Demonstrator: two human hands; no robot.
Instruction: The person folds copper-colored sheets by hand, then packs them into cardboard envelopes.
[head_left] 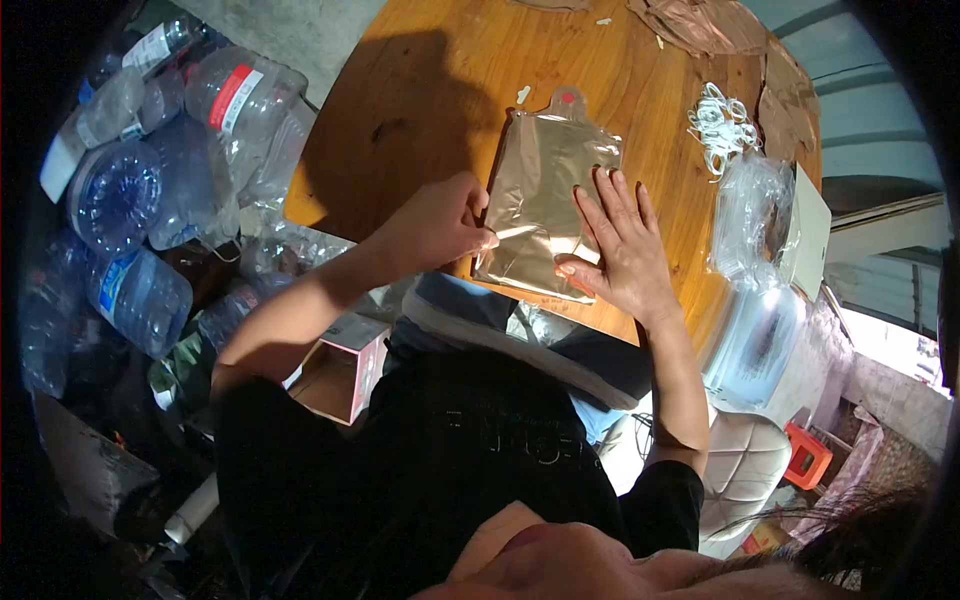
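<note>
A shiny gold foil bag (545, 185) lies flat on the wooden table (400, 110), close to its near edge. From its far end sticks out a rounded tab (568, 103) with a red dot. My left hand (447, 228) is closed at the bag's left edge, thumb and fingers pinched together on the foil. Spread out and flat, my right hand (630, 250) presses on the bag's right side, its thumb near the lower edge. A small white piece (523, 94) lies just left of the tab.
White string loops (722, 128) and clear plastic bags (748, 215) lie at the table's right side. Brown foil (700, 25) covers the far right edge. Plastic bottles (235, 90) pile up on the left. An open cardboard box (345, 375) stands below the table.
</note>
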